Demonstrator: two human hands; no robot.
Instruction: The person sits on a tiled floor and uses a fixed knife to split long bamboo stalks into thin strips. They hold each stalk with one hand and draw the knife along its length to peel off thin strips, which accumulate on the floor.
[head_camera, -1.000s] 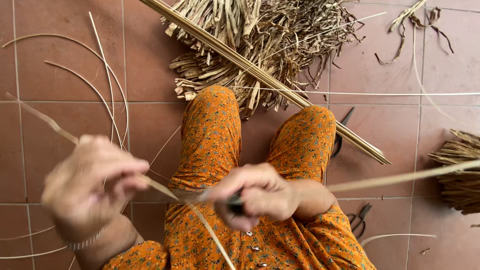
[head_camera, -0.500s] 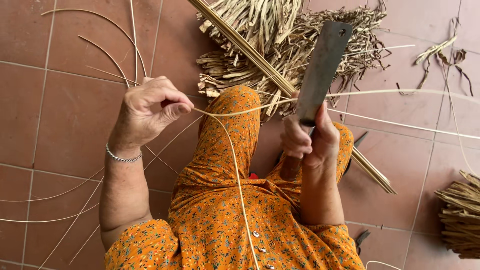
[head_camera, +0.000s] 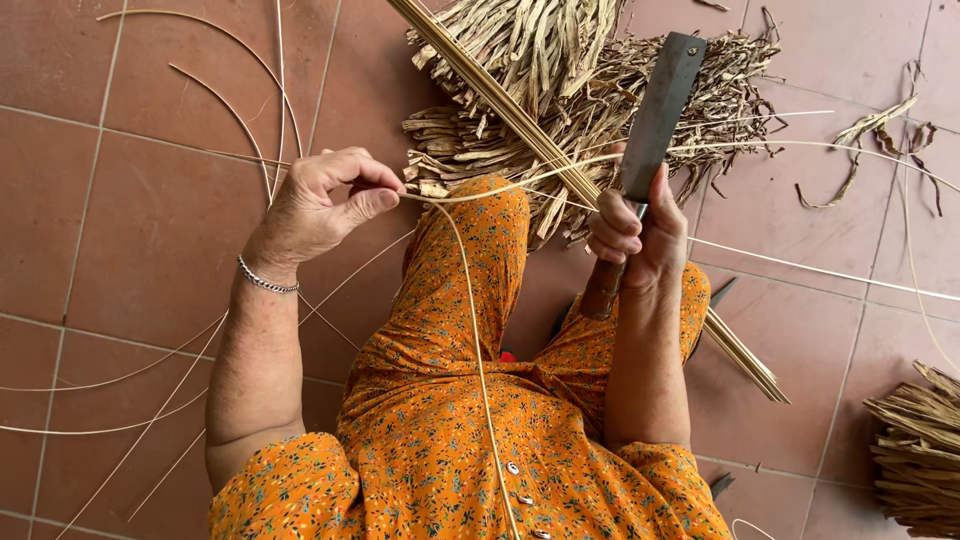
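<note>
Bamboo strip (head_camera: 470, 190) pinched by left hand (head_camera: 325, 200); right hand (head_camera: 635, 235) raises knife (head_camera: 660, 110).

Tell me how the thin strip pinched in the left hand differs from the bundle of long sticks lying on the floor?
The thin strip is a single pale strand that curves and droops over the lap; the bundle of sticks is many straight pieces packed together. The strip is held up by the left hand; the bundle rests slantwise on the tiled floor. Both are pale straw-coloured.
</note>
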